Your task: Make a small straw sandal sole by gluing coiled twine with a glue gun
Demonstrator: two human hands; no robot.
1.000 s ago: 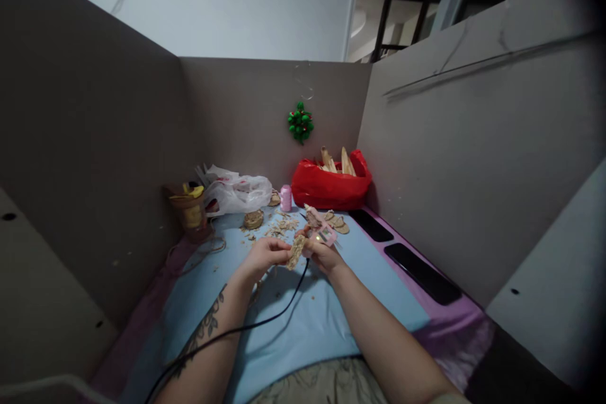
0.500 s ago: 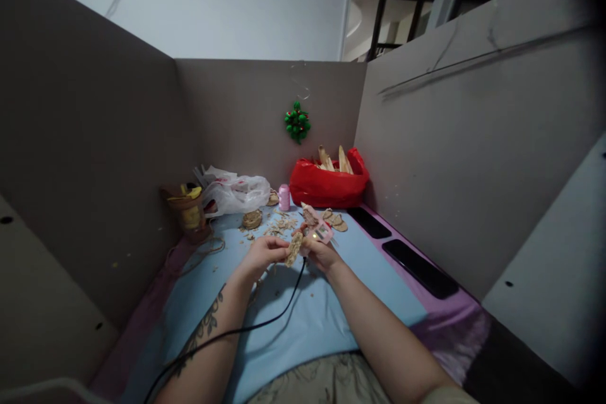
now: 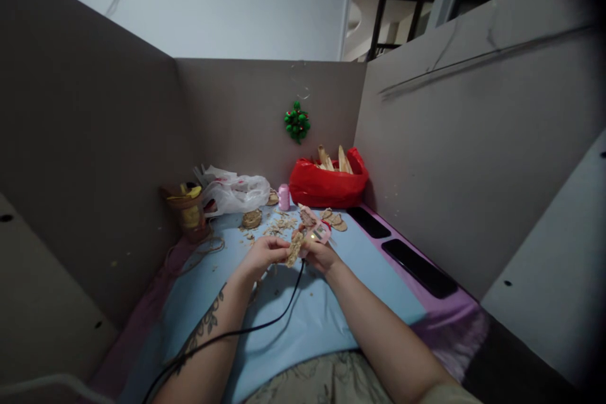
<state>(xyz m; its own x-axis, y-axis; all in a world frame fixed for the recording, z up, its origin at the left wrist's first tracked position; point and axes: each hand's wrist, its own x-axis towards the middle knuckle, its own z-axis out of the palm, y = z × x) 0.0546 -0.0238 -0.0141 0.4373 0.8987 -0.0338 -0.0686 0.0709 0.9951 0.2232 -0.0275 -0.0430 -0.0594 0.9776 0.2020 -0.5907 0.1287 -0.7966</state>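
**Pinched: straw-like piece (image 3: 294, 252), incomplete**

My left hand (image 3: 269, 250) pinches it beside my right hand (image 3: 322, 255), which grips a pink corded tool (image 3: 322, 233). Flat oval pieces (image 3: 336, 222) lie beyond, seemingly done; I judge this one unfinished.

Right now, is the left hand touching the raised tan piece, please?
Touching: in the head view, the left hand holds the tan piece by its left edge.
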